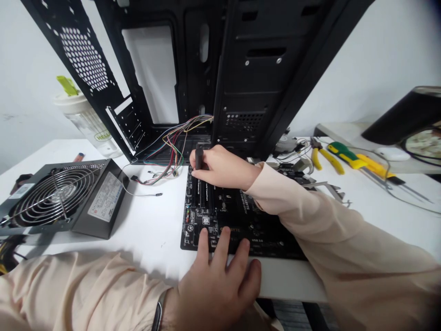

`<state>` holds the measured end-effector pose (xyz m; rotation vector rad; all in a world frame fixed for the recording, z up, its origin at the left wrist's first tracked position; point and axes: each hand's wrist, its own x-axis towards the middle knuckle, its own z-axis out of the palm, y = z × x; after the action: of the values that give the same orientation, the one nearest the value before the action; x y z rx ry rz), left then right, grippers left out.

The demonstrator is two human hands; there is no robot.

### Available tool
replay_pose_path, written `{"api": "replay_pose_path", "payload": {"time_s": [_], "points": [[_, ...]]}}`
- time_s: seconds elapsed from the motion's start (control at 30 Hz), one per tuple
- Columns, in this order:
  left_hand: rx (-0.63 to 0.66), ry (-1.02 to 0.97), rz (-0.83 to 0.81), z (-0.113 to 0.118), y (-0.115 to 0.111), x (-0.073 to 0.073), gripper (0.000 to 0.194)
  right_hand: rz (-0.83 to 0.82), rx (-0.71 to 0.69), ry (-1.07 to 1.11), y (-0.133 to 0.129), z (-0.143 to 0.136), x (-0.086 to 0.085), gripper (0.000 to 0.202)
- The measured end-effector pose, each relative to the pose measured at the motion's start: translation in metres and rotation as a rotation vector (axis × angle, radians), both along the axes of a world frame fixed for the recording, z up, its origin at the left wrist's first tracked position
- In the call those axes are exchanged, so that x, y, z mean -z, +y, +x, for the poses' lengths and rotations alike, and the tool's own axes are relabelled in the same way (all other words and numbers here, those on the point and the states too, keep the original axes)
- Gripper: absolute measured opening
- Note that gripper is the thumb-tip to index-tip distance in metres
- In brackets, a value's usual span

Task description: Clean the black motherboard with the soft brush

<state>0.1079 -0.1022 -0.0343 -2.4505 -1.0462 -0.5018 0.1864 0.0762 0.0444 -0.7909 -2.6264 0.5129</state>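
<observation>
Black cylinder (199, 158) sits pinched in right fingers (203, 175); left fingers (223, 248) splay over flat motherboard (234, 209)

Circuit board (237, 220): black is worn, printed with white
Computer case (255, 82): black too, honeycomb-patterned
Wires (172, 154): red, yellow and green are mixed
Sleeves (327, 225): plain cream is shown
Plier handles (332, 162): yellow is seen!
</observation>
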Motion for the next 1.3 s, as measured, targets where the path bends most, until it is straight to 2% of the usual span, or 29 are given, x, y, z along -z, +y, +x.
{"api": "replay_pose_path", "payload": {"time_s": [0.27, 0.57, 0.67, 0.77, 0.83, 0.93, 1.03, 1.13, 1.3], "points": [[-0.004, -0.007, 0.027, 0.001, 0.000, 0.000, 0.025, -0.120, -0.068, 0.004, -0.007, -0.004, -0.004, 0.009], [-0.007, -0.006, 0.035, 0.001, 0.001, -0.003, 0.027, -0.175, -0.151, -0.119, -0.019, -0.005, -0.013, 0.009], [-0.005, -0.005, 0.028, 0.002, 0.001, -0.002, 0.028, -0.241, -0.194, -0.121, -0.024, -0.005, -0.013, 0.010], [-0.005, -0.013, 0.029, 0.003, 0.001, -0.001, 0.029, -0.400, -0.270, -0.058, -0.024, -0.005, -0.012, 0.013], [-0.005, -0.009, 0.023, 0.003, 0.001, -0.001, 0.029, -0.601, -0.287, 0.094, -0.018, -0.004, -0.011, 0.016], [0.000, -0.003, 0.030, 0.003, 0.001, -0.002, 0.029, -0.904, -0.207, 0.405, -0.007, -0.002, -0.010, 0.014], [-0.006, -0.021, 0.044, 0.003, 0.000, -0.002, 0.027, -1.043, -0.122, 0.533, 0.000, 0.001, -0.009, 0.011], [-0.012, -0.030, 0.040, 0.003, 0.001, -0.002, 0.027, -1.013, -0.149, 0.396, -0.002, 0.001, -0.009, 0.010], [-0.004, -0.036, 0.047, 0.003, 0.001, -0.001, 0.026, -0.814, -0.293, 0.078, -0.009, -0.002, -0.009, 0.009]]}}
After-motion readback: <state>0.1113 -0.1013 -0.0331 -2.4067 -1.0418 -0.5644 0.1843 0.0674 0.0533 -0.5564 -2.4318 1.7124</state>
